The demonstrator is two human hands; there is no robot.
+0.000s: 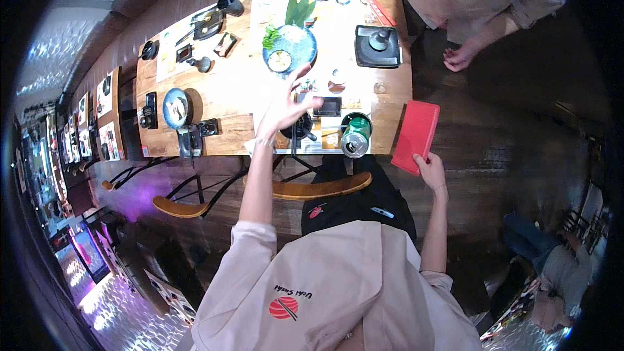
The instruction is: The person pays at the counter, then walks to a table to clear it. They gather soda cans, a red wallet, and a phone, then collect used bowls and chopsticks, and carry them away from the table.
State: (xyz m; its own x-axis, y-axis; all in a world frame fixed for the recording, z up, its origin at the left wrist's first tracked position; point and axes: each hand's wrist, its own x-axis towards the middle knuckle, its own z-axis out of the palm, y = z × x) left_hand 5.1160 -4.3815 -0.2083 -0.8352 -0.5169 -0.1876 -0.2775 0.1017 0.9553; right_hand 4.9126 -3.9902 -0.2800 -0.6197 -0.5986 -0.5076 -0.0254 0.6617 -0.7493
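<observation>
My left hand [287,109] reaches over the wooden table [224,107] with its fingers spread, holding nothing. Just beyond its fingers is a blue round plate [304,46] with a small pale bowl [280,61], green garnish and a large leaf. A small black rectangular sauce dish [326,106] lies beside my left thumb. Below the palm, partly covered by it, is a dark bowl [303,129]. My right hand [431,171] grips the lower corner of a red folder [416,136], held off the table's right end. An open green drink can [358,135] stands near the table's front edge.
A co-worker [477,0] stands past the table's far right corner. Used dishes cover the table, including a black square plate [363,56], a blue plate with scraps [170,116] and a dark cup with a straw [233,7]. Wooden chair backs [321,189] line the near side.
</observation>
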